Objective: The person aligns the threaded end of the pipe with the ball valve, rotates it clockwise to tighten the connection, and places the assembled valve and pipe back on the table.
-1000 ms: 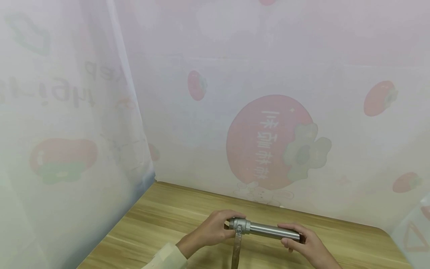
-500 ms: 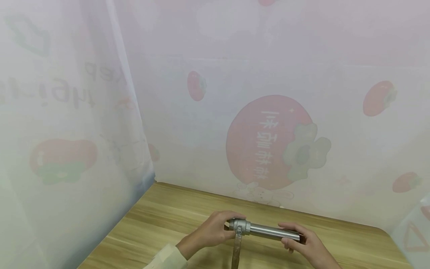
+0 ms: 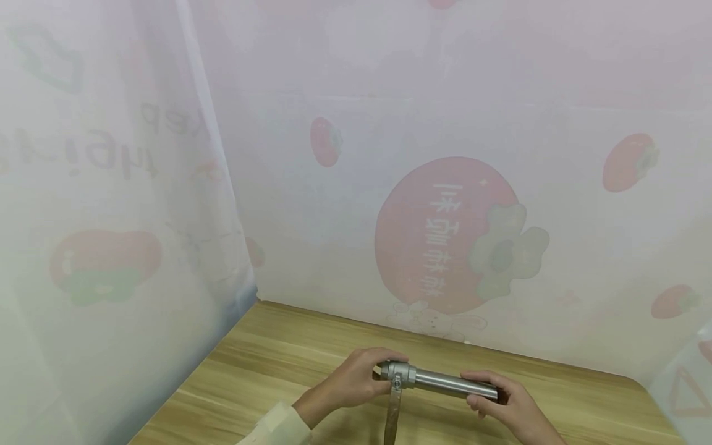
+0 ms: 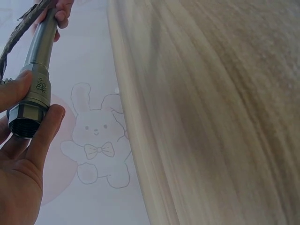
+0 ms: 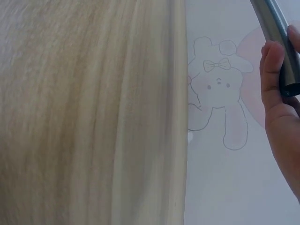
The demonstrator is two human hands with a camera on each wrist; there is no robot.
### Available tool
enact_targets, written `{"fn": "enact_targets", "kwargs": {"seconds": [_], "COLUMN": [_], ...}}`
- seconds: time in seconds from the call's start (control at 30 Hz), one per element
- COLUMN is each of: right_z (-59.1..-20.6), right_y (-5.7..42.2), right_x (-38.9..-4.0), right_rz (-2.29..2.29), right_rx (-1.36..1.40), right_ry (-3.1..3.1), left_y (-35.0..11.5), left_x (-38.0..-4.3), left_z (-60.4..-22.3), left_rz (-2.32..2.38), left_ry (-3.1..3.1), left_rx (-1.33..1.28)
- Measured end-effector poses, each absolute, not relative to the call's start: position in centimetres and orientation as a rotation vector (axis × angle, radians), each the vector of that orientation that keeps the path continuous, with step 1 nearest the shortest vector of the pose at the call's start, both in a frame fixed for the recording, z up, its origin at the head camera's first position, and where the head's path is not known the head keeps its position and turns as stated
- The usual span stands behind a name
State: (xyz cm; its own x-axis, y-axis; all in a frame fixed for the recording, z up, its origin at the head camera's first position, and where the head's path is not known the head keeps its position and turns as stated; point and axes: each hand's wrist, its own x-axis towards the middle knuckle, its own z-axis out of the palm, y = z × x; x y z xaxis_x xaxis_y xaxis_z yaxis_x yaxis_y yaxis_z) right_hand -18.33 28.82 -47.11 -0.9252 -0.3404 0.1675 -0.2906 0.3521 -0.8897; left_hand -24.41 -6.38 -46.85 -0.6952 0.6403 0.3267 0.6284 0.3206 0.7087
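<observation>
A metal ball valve (image 3: 397,374) with a long brown lever handle (image 3: 392,415) is joined to a straight steel pipe (image 3: 447,382). My left hand (image 3: 356,378) grips the valve body, thumb on the near side and fingers on the far side. In the left wrist view the valve's threaded open end (image 4: 26,124) faces the palm. At the other end of the pipe, my right hand (image 3: 508,402) holds it between thumb and fingers. The right wrist view shows the pipe's plain end (image 5: 289,89) within that grip. The lever hangs toward the near side of the table.
The wood-grain table (image 3: 267,346) lies beneath both hands. A pale curtain (image 3: 289,204) printed with red persimmons and rabbits stands along its back edge, and another sheet (image 3: 111,346) hangs on the left.
Almost nothing differs; both hands keep their holds on the valve and pipe, which have shifted very slightly to the right.
</observation>
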Motion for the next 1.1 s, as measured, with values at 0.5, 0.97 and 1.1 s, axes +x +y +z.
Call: {"fn": "enact_targets", "kwargs": {"seconds": [0.5, 0.97, 1.1], "right_z": [-47.01, -47.20, -47.25], "right_y": [28.83, 28.95, 28.97], "right_x": [-18.26, -18.37, -18.37], "right_rz": [-1.633, -1.602, -1.606], "right_rx": [-0.603, -0.590, -0.594], "right_ry": [2.548, 2.544, 2.550], "left_y": [-6.38, -6.36, -6.36], "left_x": [-24.42, -24.54, -24.53], "left_z": [-46.91, -46.91, -46.99], "left_rz": [1.360, 1.344, 1.348], "left_ry": [2.533, 2.544, 2.538], "left_rx": [1.199, 1.212, 1.207]}}
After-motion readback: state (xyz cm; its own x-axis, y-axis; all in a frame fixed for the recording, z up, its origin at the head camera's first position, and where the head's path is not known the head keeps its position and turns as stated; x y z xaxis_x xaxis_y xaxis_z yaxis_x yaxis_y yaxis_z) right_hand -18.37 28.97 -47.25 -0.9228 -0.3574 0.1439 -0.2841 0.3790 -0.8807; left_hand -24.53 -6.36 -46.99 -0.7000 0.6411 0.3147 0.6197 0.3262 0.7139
